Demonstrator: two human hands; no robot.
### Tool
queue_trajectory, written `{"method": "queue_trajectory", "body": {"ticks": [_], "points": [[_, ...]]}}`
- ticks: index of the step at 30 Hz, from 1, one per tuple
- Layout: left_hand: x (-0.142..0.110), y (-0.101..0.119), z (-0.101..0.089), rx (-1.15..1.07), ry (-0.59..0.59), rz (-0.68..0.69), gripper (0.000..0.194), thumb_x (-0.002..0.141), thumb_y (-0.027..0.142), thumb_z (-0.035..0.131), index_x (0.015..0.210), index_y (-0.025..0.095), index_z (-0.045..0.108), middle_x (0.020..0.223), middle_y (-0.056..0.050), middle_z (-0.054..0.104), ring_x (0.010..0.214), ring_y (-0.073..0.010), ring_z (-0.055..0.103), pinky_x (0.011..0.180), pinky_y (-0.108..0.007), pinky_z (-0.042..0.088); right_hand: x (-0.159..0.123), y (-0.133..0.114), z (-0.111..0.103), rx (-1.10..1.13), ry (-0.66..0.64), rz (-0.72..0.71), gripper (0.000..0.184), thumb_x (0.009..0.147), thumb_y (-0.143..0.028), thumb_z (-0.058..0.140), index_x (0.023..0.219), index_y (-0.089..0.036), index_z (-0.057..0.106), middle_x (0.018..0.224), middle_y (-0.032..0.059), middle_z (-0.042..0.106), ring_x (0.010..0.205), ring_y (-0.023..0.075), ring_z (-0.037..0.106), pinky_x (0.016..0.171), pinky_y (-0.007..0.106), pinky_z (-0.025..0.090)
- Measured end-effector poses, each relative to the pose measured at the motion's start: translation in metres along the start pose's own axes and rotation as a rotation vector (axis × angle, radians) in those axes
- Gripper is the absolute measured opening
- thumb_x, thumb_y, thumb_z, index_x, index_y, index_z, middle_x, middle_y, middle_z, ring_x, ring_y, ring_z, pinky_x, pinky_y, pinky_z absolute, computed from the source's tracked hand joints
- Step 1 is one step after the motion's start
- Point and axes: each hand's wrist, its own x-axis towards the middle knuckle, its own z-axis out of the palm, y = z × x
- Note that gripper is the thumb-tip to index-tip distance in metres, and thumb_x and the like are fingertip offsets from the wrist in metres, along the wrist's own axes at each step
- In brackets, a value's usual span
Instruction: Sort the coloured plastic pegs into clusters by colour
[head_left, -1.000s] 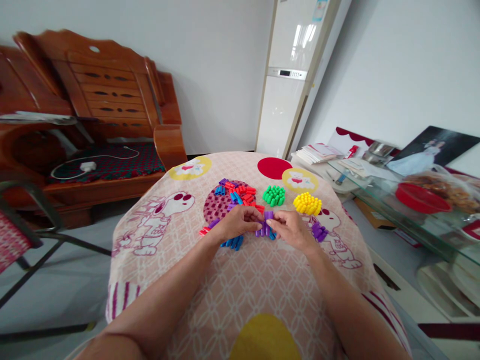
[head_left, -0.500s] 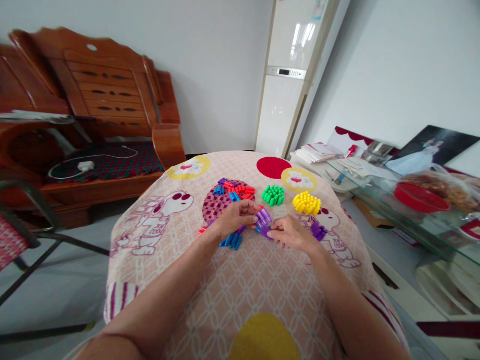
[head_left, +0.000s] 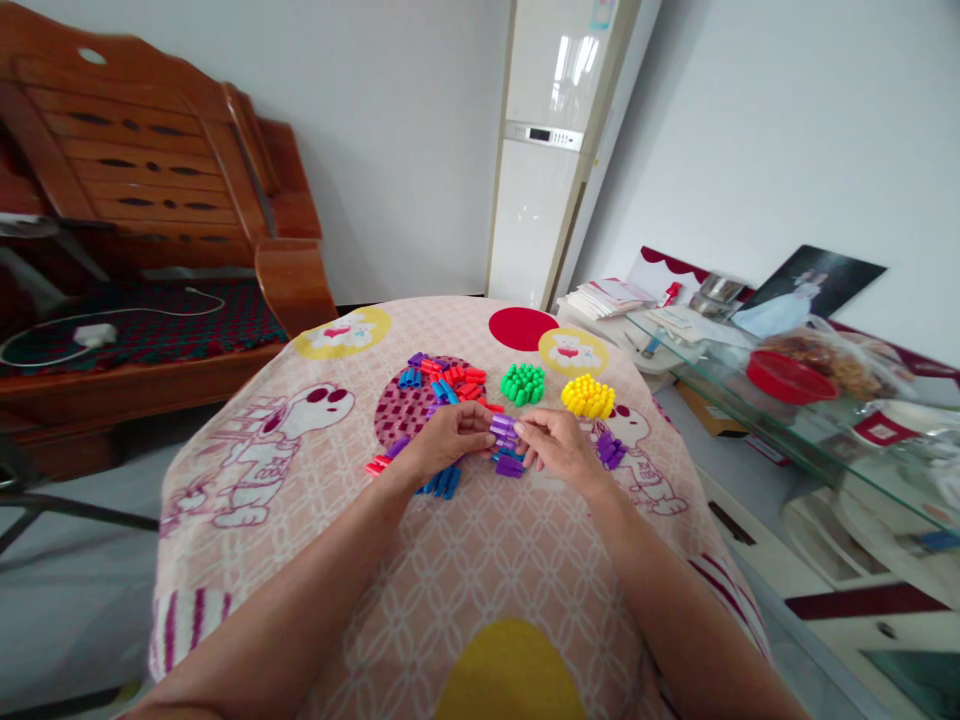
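A row of small purple plastic tube-shaped pieces (head_left: 503, 428) is held up between my two hands over the middle of the table. My left hand (head_left: 450, 440) pinches its left side. At its right edge, my right hand (head_left: 559, 445) has thumb and fingertips closed on it. Just below, another purple piece (head_left: 510, 466) shows beside some blue ones; whether it touches the table I cannot tell. Blue pieces (head_left: 442, 484) lie partly hidden under my left wrist. Red pieces (head_left: 469, 382) are spread beyond my left hand. To the right of my right hand sits a purple cluster (head_left: 611, 450).
A green cluster (head_left: 522, 384) and a yellow cluster (head_left: 588, 397) stand beyond my hands on the patterned tablecloth (head_left: 360, 590). At right is a glass shelf with a red bowl (head_left: 791, 377). A wooden bench (head_left: 150, 170) stands at the left.
The view has turned a little to the right. My right hand has shifted from the lower purple piece up to the edge of the held row, closer to my left hand.
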Motion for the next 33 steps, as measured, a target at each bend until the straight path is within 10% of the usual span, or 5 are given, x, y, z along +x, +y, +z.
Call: {"method": "queue_trajectory", "body": {"ticks": [6, 15, 33], "points": [[0.002, -0.007, 0.005, 0.13, -0.079, 0.039, 0.033, 0.07, 0.033, 0.077, 0.093, 0.014, 0.065, 0.084, -0.006, 0.072, 0.074, -0.0153, 0.068, 0.068, -0.025, 0.053, -0.003, -0.012, -0.015, -0.147, 0.072, -0.002, 0.025, 0.084, -0.04, 0.055, 0.075, -0.018, 0.063, 0.053, -0.0029, 0.057, 0.045, 0.0105, 0.055, 0.045, 0.02, 0.04], [-0.002, -0.003, 0.012, 0.714, 0.072, 0.289, 0.023, 0.078, 0.022, 0.067, 0.1, 0.018, 0.072, 0.095, -0.005, 0.074, 0.082, -0.0175, 0.068, 0.074, -0.026, 0.052, -0.01, -0.003, -0.095, -0.869, 0.261, 0.125, 0.033, 0.079, -0.033, 0.055, 0.048, -0.02, 0.055, 0.052, 0.0037, 0.055, 0.056, 0.0153, 0.052, 0.051, 0.027, 0.027], [0.0, -0.019, 0.021, 1.097, -0.102, 0.38, 0.027, 0.076, 0.01, 0.064, 0.101, 0.019, 0.07, 0.102, -0.006, 0.071, 0.095, -0.0207, 0.065, 0.086, -0.03, 0.05, -0.006, 0.009, -0.083, -1.244, 0.173, 0.417, 0.026, 0.087, -0.029, 0.056, 0.094, -0.013, 0.075, 0.095, 0.0174, 0.075, 0.092, 0.0263, 0.069, 0.071, 0.029, 0.044]]}}
